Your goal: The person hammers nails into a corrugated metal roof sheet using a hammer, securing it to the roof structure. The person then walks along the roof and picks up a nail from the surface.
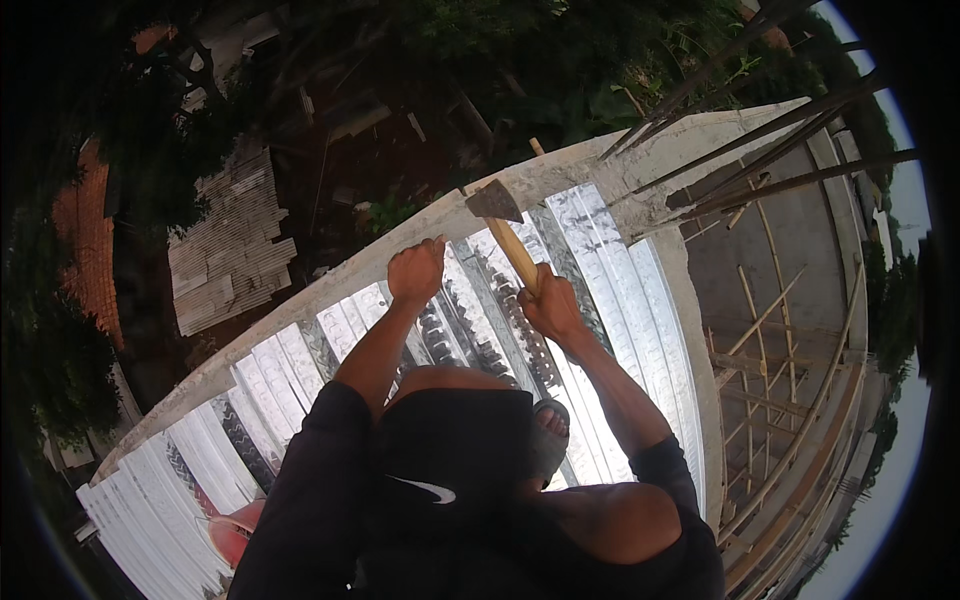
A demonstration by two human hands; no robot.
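Note:
My right hand is wrapped round the wooden handle of a hatchet. Its dark, wedge-shaped metal head is raised over the concrete beam. Left of it, my left hand is closed close to the beam's inner edge. Whatever sits in those fingers, if anything, is too small to make out. Below both hands run shiny ribbed metal sheets, laid side by side up to the beam. My bent knees and one sandalled foot are over the sheets.
Beyond the beam the ground drops away to trees, a corrugated roof and an orange tiled roof. Steel bars jut out at the upper right. Bamboo poles stand in a sunken bay at right. A red object lies lower left.

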